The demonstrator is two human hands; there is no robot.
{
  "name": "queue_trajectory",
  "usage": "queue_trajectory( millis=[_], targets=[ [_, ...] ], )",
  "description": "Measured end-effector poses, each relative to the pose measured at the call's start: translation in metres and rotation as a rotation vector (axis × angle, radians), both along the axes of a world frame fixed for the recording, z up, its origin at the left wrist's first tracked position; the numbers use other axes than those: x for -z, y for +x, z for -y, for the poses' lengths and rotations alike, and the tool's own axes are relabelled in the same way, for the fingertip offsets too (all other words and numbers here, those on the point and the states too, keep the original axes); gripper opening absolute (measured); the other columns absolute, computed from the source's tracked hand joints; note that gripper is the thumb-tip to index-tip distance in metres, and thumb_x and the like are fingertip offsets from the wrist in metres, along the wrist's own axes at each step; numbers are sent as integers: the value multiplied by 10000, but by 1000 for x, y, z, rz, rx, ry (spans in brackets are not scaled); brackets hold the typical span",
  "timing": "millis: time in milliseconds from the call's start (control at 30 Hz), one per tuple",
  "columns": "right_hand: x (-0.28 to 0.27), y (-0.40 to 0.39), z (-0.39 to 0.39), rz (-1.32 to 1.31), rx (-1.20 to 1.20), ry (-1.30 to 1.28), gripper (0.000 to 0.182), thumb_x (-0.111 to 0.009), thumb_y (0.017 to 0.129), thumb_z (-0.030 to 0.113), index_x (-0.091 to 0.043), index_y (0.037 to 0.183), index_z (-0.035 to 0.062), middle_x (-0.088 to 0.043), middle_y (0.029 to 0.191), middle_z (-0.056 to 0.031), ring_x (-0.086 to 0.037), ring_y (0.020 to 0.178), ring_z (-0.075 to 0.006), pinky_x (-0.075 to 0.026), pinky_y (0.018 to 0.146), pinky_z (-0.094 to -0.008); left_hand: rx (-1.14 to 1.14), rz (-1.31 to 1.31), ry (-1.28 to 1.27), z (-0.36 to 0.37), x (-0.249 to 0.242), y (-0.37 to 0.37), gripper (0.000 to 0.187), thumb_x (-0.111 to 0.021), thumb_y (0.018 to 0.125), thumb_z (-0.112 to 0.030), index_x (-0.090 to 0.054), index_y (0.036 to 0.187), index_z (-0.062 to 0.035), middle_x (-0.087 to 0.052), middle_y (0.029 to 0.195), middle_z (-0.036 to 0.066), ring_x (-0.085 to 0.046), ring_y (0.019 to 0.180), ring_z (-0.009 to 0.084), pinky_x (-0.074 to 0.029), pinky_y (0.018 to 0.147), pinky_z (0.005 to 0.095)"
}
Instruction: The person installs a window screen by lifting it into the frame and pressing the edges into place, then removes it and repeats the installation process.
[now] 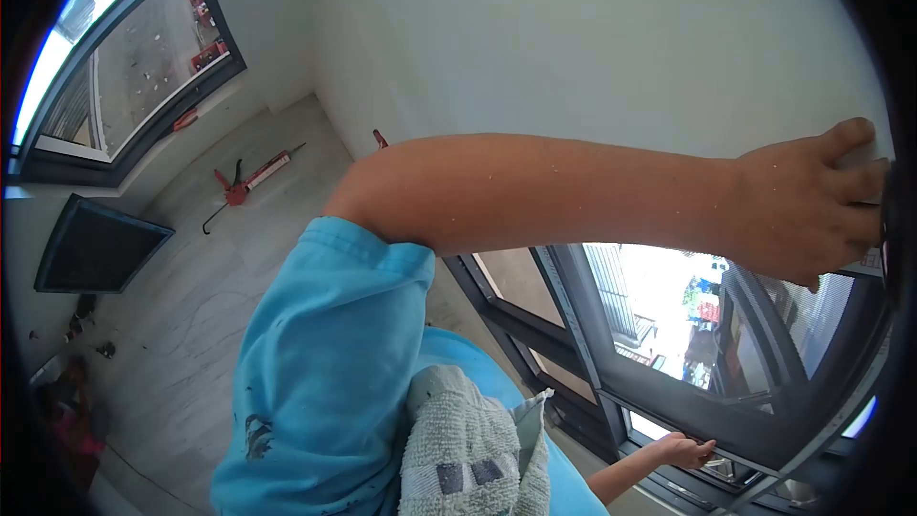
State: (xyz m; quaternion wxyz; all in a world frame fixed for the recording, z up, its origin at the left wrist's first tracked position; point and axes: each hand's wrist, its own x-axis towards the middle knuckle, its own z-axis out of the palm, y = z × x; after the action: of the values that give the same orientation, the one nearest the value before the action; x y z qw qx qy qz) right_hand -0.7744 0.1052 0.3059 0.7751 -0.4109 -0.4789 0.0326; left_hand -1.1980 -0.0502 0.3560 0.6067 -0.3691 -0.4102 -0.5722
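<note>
My left arm, in a light blue sleeve, stretches across the view to the right. My left hand (807, 201) is at the far right, beside the wall and over the upper part of the window frame. Its fingers are bent, and the tips run into the dark image edge, so what they hold is hidden. Lower down, my right hand (680, 451) has its fingers curled at the lower bar of the dark window sash (688, 397), near a metal fitting (723, 468). A grey-green towel (458, 449) with dark squares lies over my blue shirt.
A red caulking gun (250, 183) with a cartridge lies on the pale floor (201, 296). A second dark-framed window (143, 86) is at upper left, near a dark square panel (100, 244). A person in pink (76, 420) is at lower left. Outdoors shows through the glass.
</note>
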Motion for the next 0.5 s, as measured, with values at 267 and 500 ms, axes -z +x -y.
queue_trajectory(
  millis=[267, 500],
  targets=[
    [1, 9, -3, -97, -142, 28, 322, -620, 824, 114, -562, 1061, -98, -600, 1024, -189, -613, 885, -260, -540, 791, -351, 31, -7, 117, -13, -5, 0, 155, -647, 657, -299, -720, 728, -183, -630, 867, -79, -501, 1069, 220, -300, 965, 568],
    [1, 6, 0, -28, -144, -42, 388, -586, 843, 172, -508, 1130, -76, -514, 1143, -167, -561, 1006, -256, -493, 878, -359, 62, -4, 100, -14, -6, 0, 118, -617, 660, -253, -699, 683, -173, -633, 779, -77, -552, 959, 202, -321, 947, 560]
  ],
)
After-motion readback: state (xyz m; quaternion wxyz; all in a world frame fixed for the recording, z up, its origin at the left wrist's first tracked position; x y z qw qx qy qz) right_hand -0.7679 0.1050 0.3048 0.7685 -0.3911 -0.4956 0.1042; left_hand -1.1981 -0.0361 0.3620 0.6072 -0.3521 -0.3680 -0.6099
